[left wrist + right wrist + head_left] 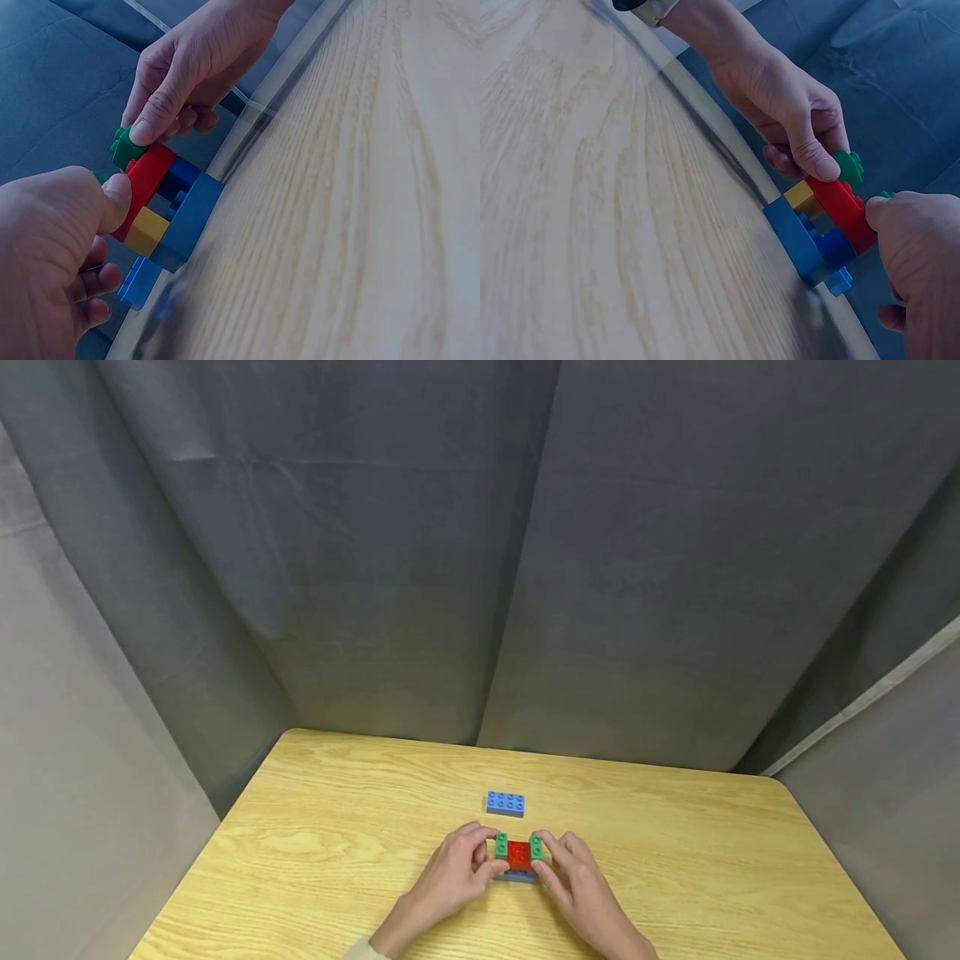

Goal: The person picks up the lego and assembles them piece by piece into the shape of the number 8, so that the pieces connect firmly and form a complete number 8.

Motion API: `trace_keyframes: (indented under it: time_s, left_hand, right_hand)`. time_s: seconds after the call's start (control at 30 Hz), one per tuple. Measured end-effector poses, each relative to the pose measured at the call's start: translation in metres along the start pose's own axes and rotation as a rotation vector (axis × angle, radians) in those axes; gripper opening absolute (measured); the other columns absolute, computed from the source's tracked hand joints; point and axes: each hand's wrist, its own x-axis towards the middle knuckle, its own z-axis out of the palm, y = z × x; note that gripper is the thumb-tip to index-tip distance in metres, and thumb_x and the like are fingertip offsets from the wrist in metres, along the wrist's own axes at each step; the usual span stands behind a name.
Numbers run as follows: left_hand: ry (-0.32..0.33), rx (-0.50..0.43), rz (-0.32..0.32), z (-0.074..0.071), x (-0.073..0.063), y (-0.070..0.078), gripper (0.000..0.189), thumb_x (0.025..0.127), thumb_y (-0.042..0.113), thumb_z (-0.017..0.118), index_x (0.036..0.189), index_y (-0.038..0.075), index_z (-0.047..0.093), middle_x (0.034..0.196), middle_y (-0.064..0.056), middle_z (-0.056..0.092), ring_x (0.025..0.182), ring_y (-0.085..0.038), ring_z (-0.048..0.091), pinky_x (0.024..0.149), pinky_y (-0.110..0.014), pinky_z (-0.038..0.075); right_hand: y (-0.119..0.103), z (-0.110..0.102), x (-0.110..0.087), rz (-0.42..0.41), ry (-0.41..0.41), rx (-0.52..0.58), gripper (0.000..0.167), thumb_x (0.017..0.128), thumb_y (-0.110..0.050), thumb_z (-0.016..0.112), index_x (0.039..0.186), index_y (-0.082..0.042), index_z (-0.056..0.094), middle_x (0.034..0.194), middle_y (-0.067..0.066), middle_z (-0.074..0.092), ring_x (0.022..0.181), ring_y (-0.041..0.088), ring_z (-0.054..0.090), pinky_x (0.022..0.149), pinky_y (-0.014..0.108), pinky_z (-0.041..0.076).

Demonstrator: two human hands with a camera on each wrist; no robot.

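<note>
My left hand [452,870] pinches a small green brick [501,844] between thumb and forefinger, at the left end of a red brick [518,853]. At its right end, my right hand [587,893] pinches a second green brick [536,846] the same way. Both green bricks sit on top of the red one. Beneath the red brick, a yellow brick [147,231] stands on the left and a dark blue brick [835,246] on the right, with a gap between. A longer blue brick [189,222] forms the base on the table.
Another blue brick [506,802] with two rows of studs lies apart on the wooden table [337,827], just beyond the stack. Grey curtains [390,568] hang behind the table's far edge and along both sides.
</note>
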Motion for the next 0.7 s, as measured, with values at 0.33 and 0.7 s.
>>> trace_keyframes:
  time_s: [0.33,0.7]
  left_hand:
    - [-0.013,-0.013,-0.009,-0.0004,0.0005,0.0013,0.046,0.096,0.039,0.075,0.126,0.005,0.070,0.078,0.012,0.050,0.065,0.001,0.043,0.059,-0.018,0.044]
    - [0.003,-0.013,0.000,-0.0005,-0.0007,0.0013,0.042,0.095,0.032,0.078,0.125,0.004,0.070,0.078,0.012,0.049,0.066,0.001,0.042,0.059,-0.018,0.044]
  right_hand:
    - [0.0037,0.0029,-0.0020,-0.003,0.009,0.006,0.043,0.099,-0.019,0.073,0.138,-0.003,0.067,0.085,-0.013,0.039,0.080,0.003,0.036,0.065,0.019,0.037]
    - [0.0054,0.0058,-0.0027,-0.041,0.040,0.022,0.043,0.098,-0.015,0.075,0.137,0.001,0.066,0.088,-0.018,0.044,0.085,0.002,0.041,0.069,0.019,0.040]
